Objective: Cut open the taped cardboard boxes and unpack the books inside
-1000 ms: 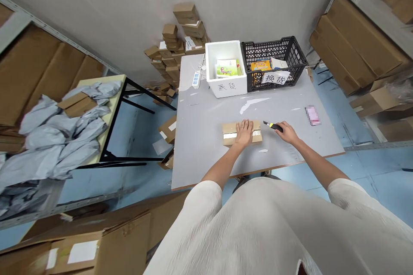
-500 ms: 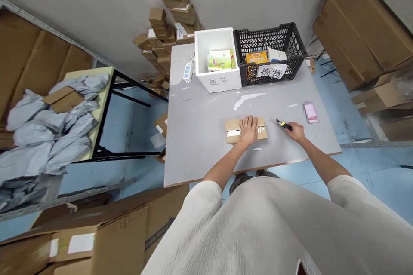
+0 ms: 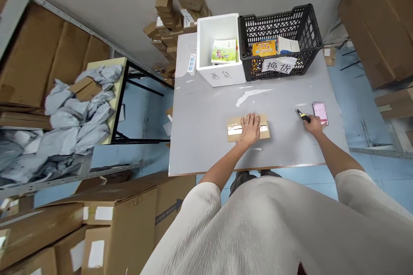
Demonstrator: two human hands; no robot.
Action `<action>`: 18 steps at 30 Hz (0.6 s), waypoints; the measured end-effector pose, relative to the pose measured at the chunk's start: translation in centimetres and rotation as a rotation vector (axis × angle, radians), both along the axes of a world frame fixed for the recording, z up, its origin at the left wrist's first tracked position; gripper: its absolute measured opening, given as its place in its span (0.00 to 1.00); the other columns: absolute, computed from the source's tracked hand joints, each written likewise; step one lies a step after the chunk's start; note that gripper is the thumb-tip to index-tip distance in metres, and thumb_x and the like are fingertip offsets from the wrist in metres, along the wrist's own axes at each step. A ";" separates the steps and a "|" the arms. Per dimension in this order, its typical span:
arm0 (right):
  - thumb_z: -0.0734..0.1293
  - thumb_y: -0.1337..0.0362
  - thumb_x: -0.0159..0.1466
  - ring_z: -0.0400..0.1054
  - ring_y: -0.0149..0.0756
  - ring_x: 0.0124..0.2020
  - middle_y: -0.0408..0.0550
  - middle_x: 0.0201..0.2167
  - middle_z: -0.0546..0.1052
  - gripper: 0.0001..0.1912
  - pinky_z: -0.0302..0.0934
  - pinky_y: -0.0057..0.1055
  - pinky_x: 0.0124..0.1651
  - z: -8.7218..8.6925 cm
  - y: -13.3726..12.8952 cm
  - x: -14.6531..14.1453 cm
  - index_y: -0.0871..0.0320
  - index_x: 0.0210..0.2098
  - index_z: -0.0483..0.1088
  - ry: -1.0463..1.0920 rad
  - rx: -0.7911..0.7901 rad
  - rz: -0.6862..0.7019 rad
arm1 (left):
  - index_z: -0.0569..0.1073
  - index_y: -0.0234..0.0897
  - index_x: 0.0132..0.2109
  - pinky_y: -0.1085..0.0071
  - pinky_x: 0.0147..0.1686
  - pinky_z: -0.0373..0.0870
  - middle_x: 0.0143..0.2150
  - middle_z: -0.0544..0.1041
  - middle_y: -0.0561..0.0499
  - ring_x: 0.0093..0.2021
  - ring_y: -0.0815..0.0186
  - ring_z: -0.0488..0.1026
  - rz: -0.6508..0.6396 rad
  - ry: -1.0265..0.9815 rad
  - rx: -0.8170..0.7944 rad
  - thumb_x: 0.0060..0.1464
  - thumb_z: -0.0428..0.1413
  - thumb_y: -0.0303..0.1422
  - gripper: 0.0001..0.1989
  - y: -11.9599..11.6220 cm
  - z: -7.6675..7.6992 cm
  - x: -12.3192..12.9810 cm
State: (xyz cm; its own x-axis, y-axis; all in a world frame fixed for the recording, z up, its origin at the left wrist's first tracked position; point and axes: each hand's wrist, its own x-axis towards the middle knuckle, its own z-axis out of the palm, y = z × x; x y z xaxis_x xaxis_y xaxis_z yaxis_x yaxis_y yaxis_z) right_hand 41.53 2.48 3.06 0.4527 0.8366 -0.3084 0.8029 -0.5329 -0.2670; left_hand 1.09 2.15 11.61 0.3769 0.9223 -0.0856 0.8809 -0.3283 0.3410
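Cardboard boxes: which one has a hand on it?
The small taped box on the grey table, under the left hand; no hand touches the others.

Loose off-white, short-sleeved shirt [image 3: 251,227] over dark trousers [image 3: 240,178].
The cloth looks finely crinkled, with soft folds across the lower middle of the frame; the left sleeve [image 3: 201,201] and right sleeve [image 3: 356,187] are wide and the same pale shade, and a small dark red patch [image 3: 301,270] shows at the bottom edge, right of centre.
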 end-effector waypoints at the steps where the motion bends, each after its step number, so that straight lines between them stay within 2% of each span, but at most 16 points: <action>1: 0.65 0.56 0.68 0.66 0.60 0.60 0.64 0.56 0.75 0.23 0.50 0.70 0.71 -0.1 0.0 0.2 0.57 0.58 0.77 0.004 -0.013 -0.005 | 0.60 0.38 0.80 0.37 0.80 0.39 0.83 0.57 0.36 0.84 0.46 0.49 0.001 -0.002 0.000 0.74 0.43 0.35 0.31 0.0 0.0 0.0; 4: 0.65 0.54 0.69 0.66 0.59 0.60 0.65 0.57 0.75 0.25 0.49 0.70 0.71 -0.4 -0.3 0.5 0.58 0.60 0.76 0.005 -0.033 0.015 | 0.61 0.37 0.79 0.36 0.80 0.39 0.83 0.57 0.35 0.84 0.45 0.49 0.004 -0.007 -0.006 0.74 0.42 0.35 0.31 0.1 0.0 0.0; 9: 0.63 0.54 0.69 0.62 0.63 0.65 0.64 0.58 0.76 0.23 0.47 0.69 0.71 -0.2 -1.2 -0.9 0.56 0.58 0.77 -0.048 0.012 0.228 | 0.61 0.40 0.79 0.37 0.80 0.38 0.82 0.59 0.36 0.83 0.45 0.50 0.014 -0.020 -0.009 0.73 0.45 0.35 0.31 0.1 0.1 0.1; 14: 0.65 0.54 0.70 0.67 0.60 0.61 0.63 0.56 0.79 0.22 0.56 0.57 0.65 -0.1 -1.6 -4.3 0.57 0.58 0.78 -0.024 -0.107 0.372 | 0.63 0.38 0.78 0.36 0.80 0.39 0.82 0.59 0.34 0.83 0.44 0.51 0.020 -0.029 -0.003 0.73 0.44 0.35 0.31 0.1 0.1 0.2; 18: 0.67 0.54 0.71 0.70 0.56 0.58 0.63 0.59 0.76 0.22 0.65 0.45 0.55 -0.6 -2.0 -6.0 0.57 0.60 0.76 0.012 -0.189 0.355 | 0.63 0.36 0.78 0.36 0.80 0.40 0.82 0.59 0.34 0.84 0.44 0.50 0.021 -0.054 -0.007 0.72 0.45 0.34 0.31 0.2 0.0 0.3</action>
